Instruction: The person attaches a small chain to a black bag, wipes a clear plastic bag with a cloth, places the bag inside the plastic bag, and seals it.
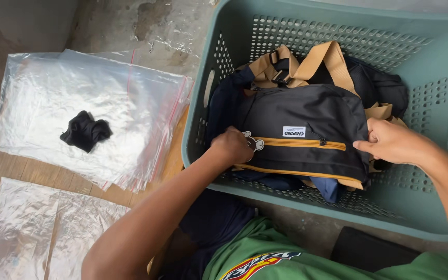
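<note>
Both hands — left (233, 145), right (390, 141) — on black bag (307, 116) in green basket (416, 62).

We cannot see the fingertips of the left hand (233, 145), which curl down against the black bag (302, 124), nor those of the right hand (390, 141), tucked behind the bag's end. That bag covers most of the dark bags (385, 85) beneath it. The green basket (338, 205) runs off the top and right edges. The lower clear plastic sheet (37, 228) is cut off at the bottom, and the black bundle (85, 130) on the plastic bag stack (130, 103) is too crumpled to identify.
</note>
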